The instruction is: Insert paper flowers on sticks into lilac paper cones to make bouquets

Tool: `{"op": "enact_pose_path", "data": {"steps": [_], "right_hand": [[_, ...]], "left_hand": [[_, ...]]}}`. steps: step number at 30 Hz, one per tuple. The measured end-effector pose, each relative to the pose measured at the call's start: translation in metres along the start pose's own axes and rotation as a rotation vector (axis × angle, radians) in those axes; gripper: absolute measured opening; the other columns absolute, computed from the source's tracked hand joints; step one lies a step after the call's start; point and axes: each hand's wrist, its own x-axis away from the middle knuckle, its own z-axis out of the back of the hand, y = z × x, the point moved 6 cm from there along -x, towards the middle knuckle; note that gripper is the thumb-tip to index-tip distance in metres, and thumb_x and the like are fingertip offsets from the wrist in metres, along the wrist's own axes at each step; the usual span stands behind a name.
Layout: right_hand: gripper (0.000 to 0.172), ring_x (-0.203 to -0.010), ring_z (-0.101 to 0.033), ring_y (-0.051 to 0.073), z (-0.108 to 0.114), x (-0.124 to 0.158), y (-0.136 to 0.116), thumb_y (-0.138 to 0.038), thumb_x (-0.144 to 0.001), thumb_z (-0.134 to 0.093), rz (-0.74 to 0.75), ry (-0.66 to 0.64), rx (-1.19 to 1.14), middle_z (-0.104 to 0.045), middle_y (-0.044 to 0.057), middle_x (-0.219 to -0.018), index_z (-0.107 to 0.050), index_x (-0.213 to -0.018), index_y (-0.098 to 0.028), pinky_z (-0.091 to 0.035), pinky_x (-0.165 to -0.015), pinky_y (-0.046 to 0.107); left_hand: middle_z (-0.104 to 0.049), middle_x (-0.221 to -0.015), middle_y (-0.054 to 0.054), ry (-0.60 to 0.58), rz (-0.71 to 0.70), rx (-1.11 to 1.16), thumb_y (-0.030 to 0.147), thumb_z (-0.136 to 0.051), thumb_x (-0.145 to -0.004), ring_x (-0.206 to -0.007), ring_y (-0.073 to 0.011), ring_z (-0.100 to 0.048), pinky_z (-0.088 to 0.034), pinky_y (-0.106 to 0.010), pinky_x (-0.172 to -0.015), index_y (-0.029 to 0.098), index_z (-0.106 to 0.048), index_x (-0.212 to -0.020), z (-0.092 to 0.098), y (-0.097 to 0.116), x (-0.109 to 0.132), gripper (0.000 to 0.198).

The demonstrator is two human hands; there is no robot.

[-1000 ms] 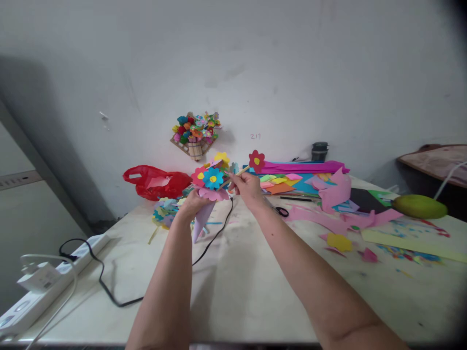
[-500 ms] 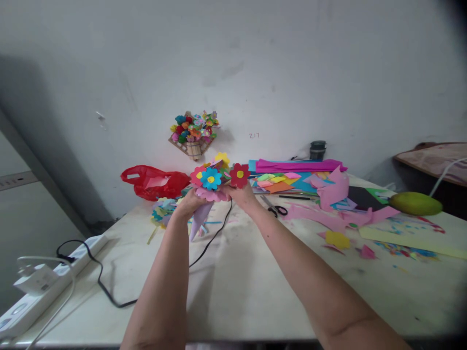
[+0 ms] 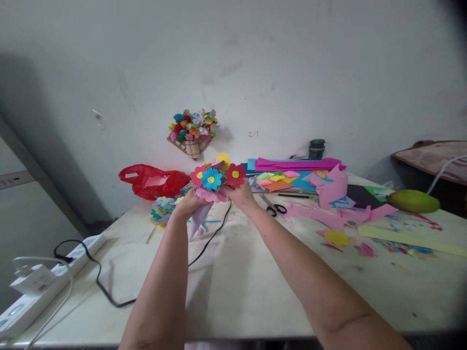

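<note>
Both arms stretch forward over the table to a bouquet of paper flowers. My left hand (image 3: 187, 204) is closed round the lilac paper cone (image 3: 199, 218) with a pink scalloped edge (image 3: 211, 195). From the cone rise a blue flower (image 3: 211, 180), a pink-red flower (image 3: 198, 175) and a yellow flower (image 3: 223, 159). My right hand (image 3: 240, 195) is at the bouquet's right side, fingers closed just below a dark red paper flower (image 3: 235, 175) with a yellow centre. Its fingertips are partly hidden behind the flowers.
Black-handled scissors (image 3: 275, 209) lie right of my hands. Paper sheets (image 3: 299, 165), pink scraps (image 3: 328, 216) and a green mango-like fruit (image 3: 414, 201) are further right. At left are a red plastic bag (image 3: 153, 181), a power strip (image 3: 47, 287) and a black cord (image 3: 109, 296). Flowers hang on the wall (image 3: 310, 87).
The dark red flower in my right hand has shifted slightly left, closer to the blue flower. My left hand keeps its hold on the cone. The view has shifted slightly.
</note>
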Motion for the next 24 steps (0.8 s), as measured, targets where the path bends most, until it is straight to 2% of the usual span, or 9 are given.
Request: {"op": "enact_pose_path", "data": {"steps": [7,11,18,24], "right_hand": [[0.015,-0.095,-0.066,0.022,-0.006,0.002,0.003,-0.035,-0.071,-0.071,-0.009,0.017,-0.065,-0.074,0.002,-0.088,-0.071,-0.083,-0.026,-0.051,-0.078,0.030],[0.014,-0.087,-0.068,0.022,-0.006,0.003,0.005,-0.036,-0.072,-0.070,-0.017,0.041,-0.140,-0.074,0.003,-0.080,-0.070,-0.077,-0.024,-0.052,-0.074,0.031],[0.022,-0.072,-0.068,0.024,-0.011,0.006,0.012,-0.039,-0.062,-0.076,-0.111,0.043,-0.130,-0.071,0.004,-0.065,-0.064,-0.057,-0.021,-0.050,-0.063,0.031],[0.023,-0.067,-0.067,0.021,-0.018,0.007,0.017,-0.038,-0.063,-0.075,-0.077,0.071,-0.098,-0.070,0.004,-0.063,-0.063,-0.054,-0.021,-0.049,-0.060,0.028]], "left_hand": [[-0.068,-0.083,-0.006,-0.028,-0.010,0.023,0.029,-0.080,-0.042,-0.071,-0.0177,-0.060,-0.048,-0.029,-0.069,0.013,-0.064,-0.088,0.000,-0.003,-0.001,0.051],[-0.068,-0.084,-0.007,-0.021,-0.009,0.004,0.032,-0.080,-0.042,-0.073,-0.0186,-0.061,-0.048,-0.029,-0.069,0.013,-0.064,-0.088,0.002,-0.004,-0.001,0.053],[-0.068,-0.084,-0.007,-0.029,-0.024,-0.024,0.033,-0.079,-0.045,-0.075,-0.0205,-0.062,-0.049,-0.031,-0.070,0.014,-0.064,-0.086,0.003,-0.005,-0.001,0.048],[-0.069,-0.084,-0.007,-0.007,0.009,-0.016,0.030,-0.079,-0.043,-0.073,-0.0210,-0.062,-0.049,-0.030,-0.067,0.015,-0.065,-0.086,0.006,-0.009,-0.002,0.047]]}}
